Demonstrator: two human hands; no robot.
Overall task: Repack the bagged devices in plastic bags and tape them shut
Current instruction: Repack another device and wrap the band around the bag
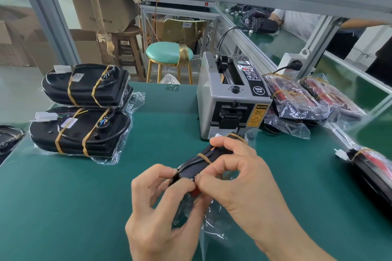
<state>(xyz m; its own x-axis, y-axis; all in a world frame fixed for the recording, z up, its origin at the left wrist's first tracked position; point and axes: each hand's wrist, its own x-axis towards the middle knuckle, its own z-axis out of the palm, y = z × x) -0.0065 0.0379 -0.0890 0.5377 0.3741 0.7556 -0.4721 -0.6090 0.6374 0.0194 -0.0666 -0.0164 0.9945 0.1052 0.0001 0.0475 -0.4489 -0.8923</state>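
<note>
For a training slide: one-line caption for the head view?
Both hands grip a banded black device over its plastic bag, near the tape dispenser.

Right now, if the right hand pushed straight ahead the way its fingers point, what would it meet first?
The right hand grips the black device, fingers aimed up and left across it. Going straight on, past the device, it would most likely cross bare green mat toward the nearer left stack of banded devices. Depth is uncertain.

left hand (161,203): fingers pinched | right hand (237,178): fingers curled, pinching | hands touching
</note>
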